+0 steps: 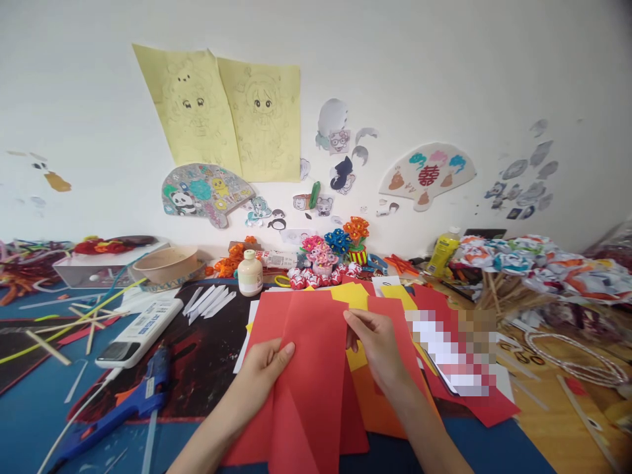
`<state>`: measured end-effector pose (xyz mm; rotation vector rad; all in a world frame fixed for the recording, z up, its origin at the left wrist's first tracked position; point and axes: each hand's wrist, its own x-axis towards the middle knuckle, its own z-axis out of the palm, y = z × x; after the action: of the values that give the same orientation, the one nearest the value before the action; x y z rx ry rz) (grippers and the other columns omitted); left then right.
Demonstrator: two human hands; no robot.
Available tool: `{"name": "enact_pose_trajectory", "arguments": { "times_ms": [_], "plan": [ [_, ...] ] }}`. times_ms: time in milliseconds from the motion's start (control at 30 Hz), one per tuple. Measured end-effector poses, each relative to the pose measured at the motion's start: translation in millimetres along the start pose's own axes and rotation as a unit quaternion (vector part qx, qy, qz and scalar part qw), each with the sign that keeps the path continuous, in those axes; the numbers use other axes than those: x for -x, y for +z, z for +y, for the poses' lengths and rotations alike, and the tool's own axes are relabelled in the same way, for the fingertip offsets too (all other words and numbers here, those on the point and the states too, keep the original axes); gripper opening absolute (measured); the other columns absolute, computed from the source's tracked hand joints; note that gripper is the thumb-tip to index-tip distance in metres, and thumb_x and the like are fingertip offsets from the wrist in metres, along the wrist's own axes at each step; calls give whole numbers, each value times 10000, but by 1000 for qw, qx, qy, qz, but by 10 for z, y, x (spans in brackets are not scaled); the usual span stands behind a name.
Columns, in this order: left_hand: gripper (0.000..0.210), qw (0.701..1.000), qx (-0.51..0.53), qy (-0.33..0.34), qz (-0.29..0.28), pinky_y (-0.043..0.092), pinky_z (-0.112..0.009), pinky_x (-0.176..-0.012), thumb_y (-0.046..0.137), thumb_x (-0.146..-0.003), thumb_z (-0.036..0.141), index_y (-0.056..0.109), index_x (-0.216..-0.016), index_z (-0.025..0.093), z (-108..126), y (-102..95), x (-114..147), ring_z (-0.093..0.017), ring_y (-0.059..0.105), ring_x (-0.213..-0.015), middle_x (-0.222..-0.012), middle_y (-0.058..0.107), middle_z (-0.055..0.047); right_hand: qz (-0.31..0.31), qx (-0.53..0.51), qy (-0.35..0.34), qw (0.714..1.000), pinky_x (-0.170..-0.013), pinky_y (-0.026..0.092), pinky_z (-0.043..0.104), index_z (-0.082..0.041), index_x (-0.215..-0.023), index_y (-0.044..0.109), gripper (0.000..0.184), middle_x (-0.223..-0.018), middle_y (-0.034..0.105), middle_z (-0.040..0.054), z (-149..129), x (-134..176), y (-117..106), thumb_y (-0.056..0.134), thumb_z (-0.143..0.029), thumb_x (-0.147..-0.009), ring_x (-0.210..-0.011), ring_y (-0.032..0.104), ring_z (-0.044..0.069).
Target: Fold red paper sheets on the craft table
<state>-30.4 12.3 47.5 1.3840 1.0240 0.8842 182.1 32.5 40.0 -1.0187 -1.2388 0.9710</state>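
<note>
A folded sheet of red paper [316, 368] is held up in front of me between both hands. My left hand [264, 362] grips its left side, with the thumb lying on the front face. At the upper right edge, my right hand [368, 329] pinches the paper between thumb and fingers. Below and behind it lie more red sheets [261, 309], and an orange sheet [390, 421] and yellow sheets [355, 296] show on the right. The fingers behind the paper are hidden.
To the left are a blue glue gun [148, 395], a white power strip [141, 332] and paper strips [210, 303]. A cream bottle [250, 273] stands behind the sheets, near pipe-cleaner flowers [323, 253]. A yellow bottle [444, 251] and paper-wrapped bundles [538, 263] are at the right.
</note>
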Motion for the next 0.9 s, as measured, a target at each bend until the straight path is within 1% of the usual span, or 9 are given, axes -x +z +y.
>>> {"name": "enact_pose_trajectory", "arguments": {
  "times_ms": [133,233,333,500,600,700,767,900],
  "plan": [
    [429,998,-52,33,3,316,-198,-508,518,-873,521,521,-665,146,-65,-28,-28,-97,412,-559,-607,529,17,-2,4,-5,1000,-461,335,240,-179,-525,527,406,-453,512,-20,-13,9,-1,559,-341,-895,-444,464,115],
    [431,996,-78,42,14,313,-201,-507,501,-880,522,514,-666,147,-76,-26,-31,-100,404,-560,-609,527,15,-3,5,-12,1000,-463,336,238,-179,-524,523,413,-457,511,-21,-22,10,2,560,-352,-898,-445,464,113],
    [437,995,-87,43,21,321,-205,-511,496,-875,535,510,-667,150,-75,-13,-25,-107,415,-568,-620,538,7,3,10,-18,1000,-460,336,237,-181,-534,528,408,-453,503,-24,-18,11,7,559,-363,-898,-445,463,115],
    [448,995,-80,49,12,347,-213,-534,496,-862,561,534,-690,149,-99,-5,-37,-123,446,-596,-643,553,-3,19,37,-38,998,-474,334,241,-182,-540,512,414,-461,484,-26,-27,28,13,551,-379,-902,-457,451,118],
    [472,996,-77,33,4,304,-203,-499,523,-833,593,512,-673,150,-109,6,-50,-100,393,-553,-607,502,16,25,38,-45,998,-483,317,242,-185,-555,488,402,-493,444,-34,-42,39,8,552,-383,-899,-483,428,115],
    [491,998,-51,-4,-26,234,-198,-465,547,-807,616,501,-655,151,-81,52,-34,-76,318,-507,-557,430,41,40,31,-34,998,-489,281,245,-188,-579,474,378,-536,388,-42,-35,36,-6,555,-383,-893,-508,374,110],
    [503,999,-23,-24,-37,238,-199,-475,546,-806,621,503,-635,150,-53,97,-8,-78,329,-518,-561,435,35,56,26,-26,998,-497,265,248,-189,-588,470,367,-556,372,-41,-18,24,-17,563,-387,-882,-525,345,110],
    [527,999,-3,-43,-21,263,-202,-500,538,-806,633,473,-592,155,-50,152,22,-86,347,-545,-568,437,27,71,12,-9,997,-498,253,250,-193,-585,459,371,-565,376,-42,16,-1,-23,595,-418,-847,-541,319,114]
  ]
}}
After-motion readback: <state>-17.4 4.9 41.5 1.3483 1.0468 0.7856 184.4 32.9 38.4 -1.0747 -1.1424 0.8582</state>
